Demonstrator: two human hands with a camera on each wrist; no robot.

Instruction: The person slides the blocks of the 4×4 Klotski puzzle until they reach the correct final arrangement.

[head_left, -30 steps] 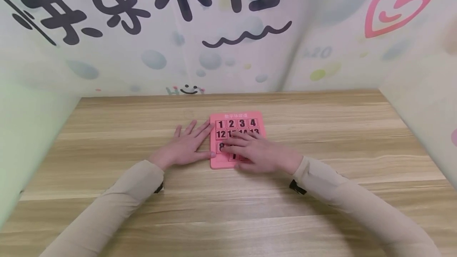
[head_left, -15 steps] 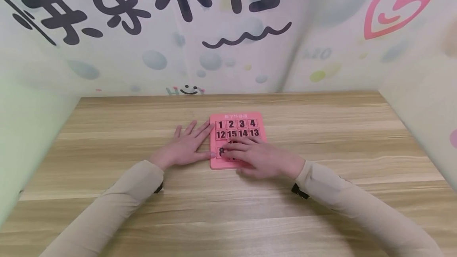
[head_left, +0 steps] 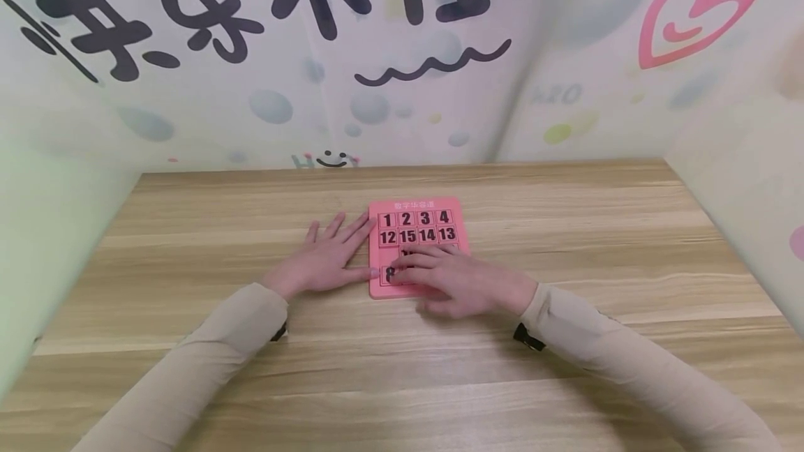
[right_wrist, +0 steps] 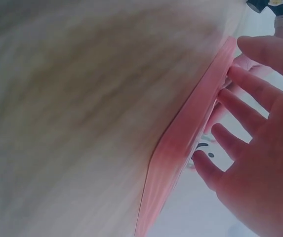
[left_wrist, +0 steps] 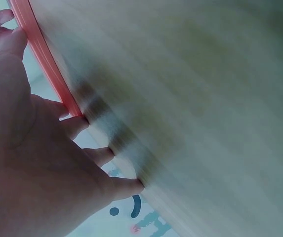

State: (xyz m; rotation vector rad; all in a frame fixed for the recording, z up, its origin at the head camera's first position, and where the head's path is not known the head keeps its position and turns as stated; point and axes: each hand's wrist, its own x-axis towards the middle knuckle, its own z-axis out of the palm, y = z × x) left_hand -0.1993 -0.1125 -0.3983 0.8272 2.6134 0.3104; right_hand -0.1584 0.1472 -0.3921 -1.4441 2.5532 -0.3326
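Note:
A pink number sliding puzzle (head_left: 414, 205) lies flat on the table. Its top row reads 1, 2, 3, 4, and the row below 12, 15, 14, 13. My left hand (head_left: 320, 261) is spread beside it, thumb and index finger touching its left edge; in the left wrist view these fingers meet the pink side wall (left_wrist: 47, 64). Over the lower right of the puzzle lies my right hand (head_left: 461, 281), its extended fingertips on the tiles around the 8 tile (head_left: 386, 275). A gap shows above that tile. Most lower tiles are hidden under the hand.
The wood-grain table (head_left: 402, 382) reaches back to a printed wall (head_left: 402, 117) with large dark characters and a pink heart. Side walls stand at left and right. Dark wrist straps (head_left: 529, 337) show below the sleeves.
The 8 tile has slid down from the third row to the bottom row, leaving a gap above it. My right hand has shifted slightly toward me; the left hand has stayed still.

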